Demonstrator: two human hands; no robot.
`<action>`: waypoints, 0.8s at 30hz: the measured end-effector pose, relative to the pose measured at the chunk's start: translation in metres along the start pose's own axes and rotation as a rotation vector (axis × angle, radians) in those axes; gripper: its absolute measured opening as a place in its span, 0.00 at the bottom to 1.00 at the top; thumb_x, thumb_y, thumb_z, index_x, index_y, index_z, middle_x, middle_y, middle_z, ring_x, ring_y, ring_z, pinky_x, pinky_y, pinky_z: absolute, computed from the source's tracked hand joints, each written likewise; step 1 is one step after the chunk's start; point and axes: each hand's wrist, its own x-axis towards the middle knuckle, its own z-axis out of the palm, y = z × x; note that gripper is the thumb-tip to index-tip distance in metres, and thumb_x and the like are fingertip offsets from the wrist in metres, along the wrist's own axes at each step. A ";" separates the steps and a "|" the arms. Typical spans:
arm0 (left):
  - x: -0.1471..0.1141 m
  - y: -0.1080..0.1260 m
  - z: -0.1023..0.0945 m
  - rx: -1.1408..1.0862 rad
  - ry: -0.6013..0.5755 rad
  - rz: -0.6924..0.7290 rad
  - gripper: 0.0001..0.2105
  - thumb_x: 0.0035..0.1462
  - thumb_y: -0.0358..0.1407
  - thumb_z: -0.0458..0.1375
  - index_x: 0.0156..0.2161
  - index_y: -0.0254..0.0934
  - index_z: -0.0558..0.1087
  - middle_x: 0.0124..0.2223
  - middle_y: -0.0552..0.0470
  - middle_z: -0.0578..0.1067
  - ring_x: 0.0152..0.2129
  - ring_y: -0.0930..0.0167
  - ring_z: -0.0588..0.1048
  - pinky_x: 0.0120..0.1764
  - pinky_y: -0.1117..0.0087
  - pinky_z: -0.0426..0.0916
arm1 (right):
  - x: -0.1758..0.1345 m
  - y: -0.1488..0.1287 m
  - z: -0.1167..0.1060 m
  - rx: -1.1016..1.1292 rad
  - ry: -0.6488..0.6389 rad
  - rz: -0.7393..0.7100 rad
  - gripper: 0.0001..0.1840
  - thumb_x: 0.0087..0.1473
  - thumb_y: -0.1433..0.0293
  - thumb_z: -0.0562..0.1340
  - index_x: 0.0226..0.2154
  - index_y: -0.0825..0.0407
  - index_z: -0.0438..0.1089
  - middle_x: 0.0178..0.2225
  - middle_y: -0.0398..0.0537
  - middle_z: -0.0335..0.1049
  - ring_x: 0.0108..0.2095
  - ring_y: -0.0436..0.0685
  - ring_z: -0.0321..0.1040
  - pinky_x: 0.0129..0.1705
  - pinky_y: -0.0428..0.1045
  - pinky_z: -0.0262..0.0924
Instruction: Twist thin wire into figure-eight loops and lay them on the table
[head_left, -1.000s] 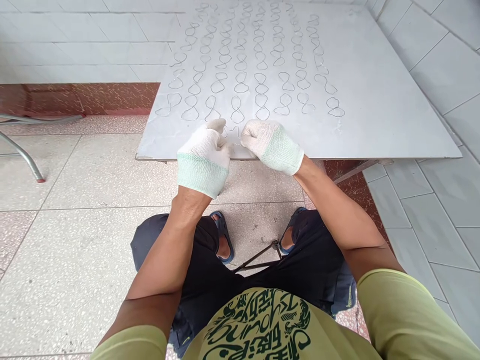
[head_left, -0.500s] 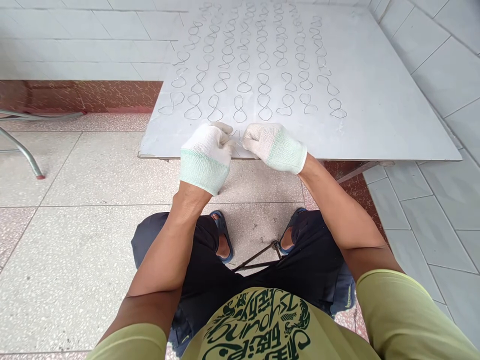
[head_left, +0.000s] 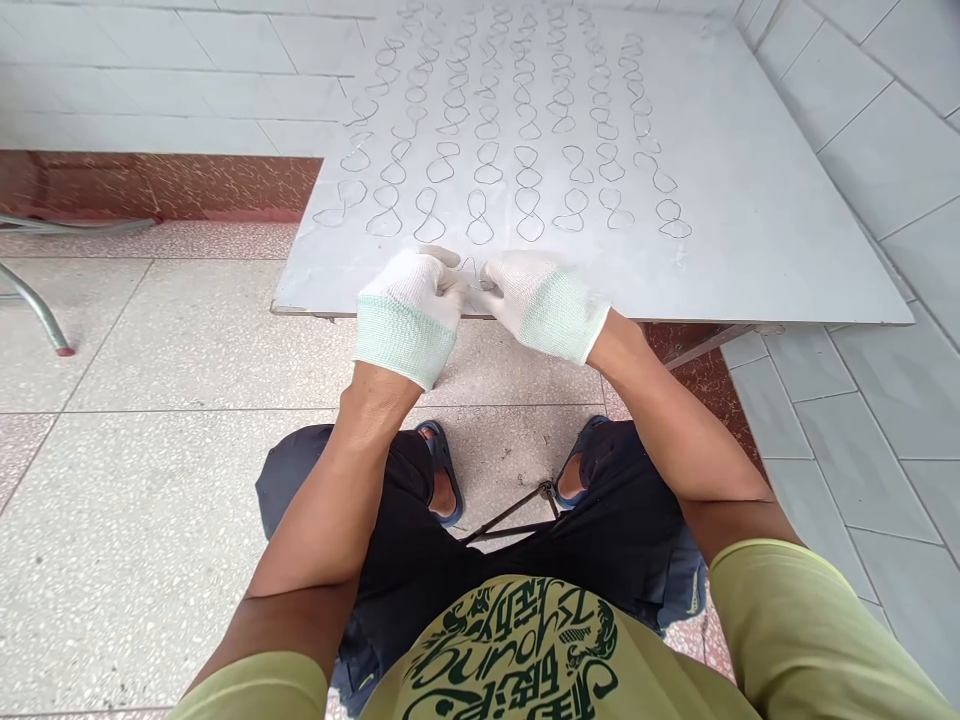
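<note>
My left hand (head_left: pixel 414 305), in a white knitted glove with a mint-green cuff, pinches a thin wire (head_left: pixel 469 267) just above the table's near edge. From the other side my right hand (head_left: pixel 536 300), gloved the same way, closes its fingers on that wire too. A small bent part of the wire shows between the fingertips; the rest is hidden by the gloves. Just beyond my hands lies a figure-eight wire piece (head_left: pixel 479 217), and several more like it lie in rows, such as the twisted wire loop (head_left: pixel 529 215).
The white tabletop (head_left: pixel 765 230) reaches back to the tiled wall (head_left: pixel 172 85); another tiled wall (head_left: pixel 885 140) runs along its right. A metal chair leg (head_left: pixel 41 310) stands at far left. Between my sandalled feet is a dark metal frame (head_left: pixel 517 520) on the speckled floor.
My right hand has turned slightly and its wrist has dropped a little, its fingers still at the wire. My left hand stays nearly in place. The view has shifted slightly.
</note>
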 end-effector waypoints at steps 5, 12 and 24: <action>0.000 0.001 0.005 0.037 0.013 -0.059 0.11 0.65 0.31 0.67 0.30 0.41 0.76 0.50 0.46 0.86 0.53 0.56 0.84 0.64 0.54 0.78 | 0.000 -0.011 -0.008 -0.197 -0.068 0.001 0.20 0.81 0.64 0.54 0.51 0.55 0.80 0.46 0.63 0.83 0.45 0.67 0.77 0.41 0.56 0.59; -0.001 0.004 0.005 -0.031 -0.014 -0.088 0.11 0.64 0.30 0.66 0.30 0.41 0.74 0.51 0.46 0.85 0.54 0.56 0.83 0.66 0.54 0.76 | 0.003 -0.010 -0.009 -0.261 -0.148 -0.075 0.21 0.79 0.70 0.52 0.55 0.56 0.79 0.48 0.63 0.84 0.45 0.66 0.79 0.42 0.55 0.61; -0.001 0.016 0.000 -0.119 -0.040 -0.120 0.14 0.68 0.38 0.61 0.28 0.44 0.79 0.39 0.49 0.83 0.47 0.59 0.82 0.60 0.56 0.77 | 0.005 -0.007 -0.013 -0.181 -0.188 -0.089 0.24 0.82 0.59 0.52 0.55 0.52 0.80 0.43 0.58 0.84 0.44 0.66 0.78 0.46 0.55 0.64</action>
